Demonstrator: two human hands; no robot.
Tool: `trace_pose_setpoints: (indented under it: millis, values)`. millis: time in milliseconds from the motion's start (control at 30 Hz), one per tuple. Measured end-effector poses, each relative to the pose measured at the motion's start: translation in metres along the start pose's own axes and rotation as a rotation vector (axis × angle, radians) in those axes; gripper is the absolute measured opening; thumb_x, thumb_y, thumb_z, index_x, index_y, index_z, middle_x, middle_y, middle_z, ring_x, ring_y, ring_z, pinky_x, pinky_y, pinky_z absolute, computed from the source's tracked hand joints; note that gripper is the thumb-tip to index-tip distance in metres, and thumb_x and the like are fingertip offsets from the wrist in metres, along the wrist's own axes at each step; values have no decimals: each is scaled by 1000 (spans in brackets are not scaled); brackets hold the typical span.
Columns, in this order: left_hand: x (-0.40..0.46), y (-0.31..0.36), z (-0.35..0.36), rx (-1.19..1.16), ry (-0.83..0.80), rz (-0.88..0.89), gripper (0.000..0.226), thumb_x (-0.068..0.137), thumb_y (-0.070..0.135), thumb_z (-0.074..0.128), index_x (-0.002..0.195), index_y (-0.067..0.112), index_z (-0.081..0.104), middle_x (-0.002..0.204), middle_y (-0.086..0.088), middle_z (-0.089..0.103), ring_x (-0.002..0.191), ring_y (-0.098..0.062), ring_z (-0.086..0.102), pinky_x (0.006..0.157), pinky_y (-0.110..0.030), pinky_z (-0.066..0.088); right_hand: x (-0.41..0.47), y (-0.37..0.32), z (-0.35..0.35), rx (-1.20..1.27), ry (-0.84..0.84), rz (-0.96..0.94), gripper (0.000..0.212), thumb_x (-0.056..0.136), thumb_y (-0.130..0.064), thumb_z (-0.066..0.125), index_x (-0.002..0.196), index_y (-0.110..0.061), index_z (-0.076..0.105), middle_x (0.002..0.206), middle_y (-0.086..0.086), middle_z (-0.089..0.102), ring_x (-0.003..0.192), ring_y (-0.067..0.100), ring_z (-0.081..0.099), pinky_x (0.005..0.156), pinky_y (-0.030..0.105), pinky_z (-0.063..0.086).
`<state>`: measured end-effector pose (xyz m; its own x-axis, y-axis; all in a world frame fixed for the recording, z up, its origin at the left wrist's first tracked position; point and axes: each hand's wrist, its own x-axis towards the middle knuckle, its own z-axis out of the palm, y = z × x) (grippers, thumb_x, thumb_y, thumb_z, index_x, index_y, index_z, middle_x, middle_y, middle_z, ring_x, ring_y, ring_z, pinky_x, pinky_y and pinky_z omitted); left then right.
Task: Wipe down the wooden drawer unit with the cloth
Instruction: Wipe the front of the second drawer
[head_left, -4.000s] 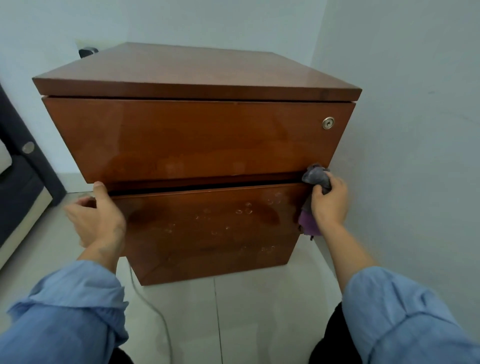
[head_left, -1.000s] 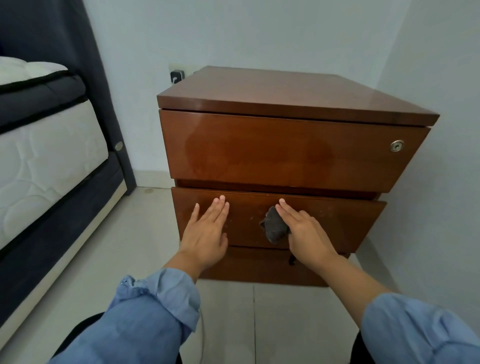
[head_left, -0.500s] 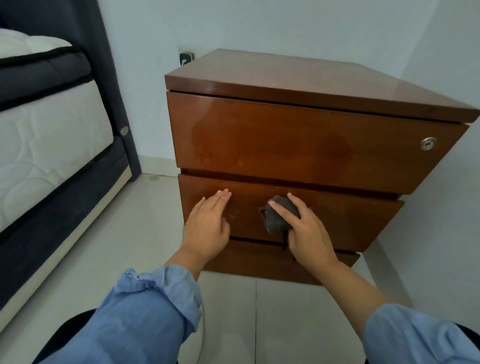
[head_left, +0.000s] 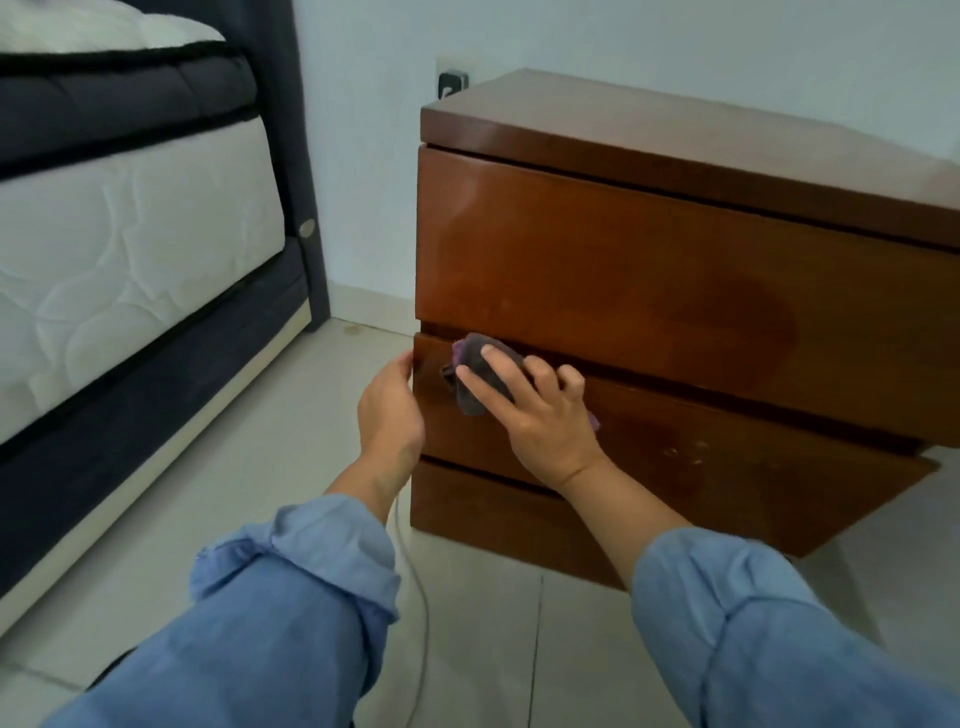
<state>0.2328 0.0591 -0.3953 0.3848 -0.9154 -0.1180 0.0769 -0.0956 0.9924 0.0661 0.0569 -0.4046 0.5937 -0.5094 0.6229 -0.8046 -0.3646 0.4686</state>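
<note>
The cloth, a small dark grey rag with a purple edge, sits just left of the frame's centre, bunched against the front of the middle drawer near its left end. It looks soft, light and limp, so it probably needs a flat palm over it rather than a fingertip pinch, or it would bunch up and slide on the glossy wood. The right hand does that: its fingers are spread across the rag and press it onto the drawer front, with a little purple cloth showing past the heel of the palm. The left hand, loosely curled and holding nothing, rests at the drawer's left edge, fingertips at the corner, seemingly to steady it. The wooden drawer unit fills the right half of the frame; it looks heavy and stiff, unlikely to shift under wiping, though a drawer may slide if pushed. A few pale specks show on the middle drawer toward the right. A bed occupies the upper left, and a thin cable trails over the tiled floor below.
</note>
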Motion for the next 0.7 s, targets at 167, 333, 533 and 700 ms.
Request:
trace_pose_setpoints:
  millis: [167,333,533,700]
  values:
    - [0,-10,6,-40,62,89,37,86,44,32,97,42,67,104,16,67,102,-4,58,94,-30,44,-11,-12,47,-157,-122,-290,56,86,-24,32,142,-25,32,135,0,32,108,22,36,81,35,28]
    - [-2,-14,6,8,95,133,38,92,39,36,114,31,66,108,12,66,103,-8,58,95,-33,46,-41,-21,66,-87,-248,-509,63,75,-26,58,136,-19,46,131,3,37,107,26,38,82,36,29]
    - [-1,-12,-3,48,6,111,39,96,39,35,127,33,58,118,14,60,110,-8,53,104,-33,41,-81,13,41,-44,-279,-545,61,70,-25,66,129,-19,55,124,2,40,99,26,40,75,38,28]
    - [-14,-12,4,55,55,119,46,95,32,30,136,28,51,130,5,58,116,-14,52,106,-38,41,-56,49,5,-77,-101,-274,51,96,-9,12,137,-27,37,134,-3,37,103,22,38,75,35,26]
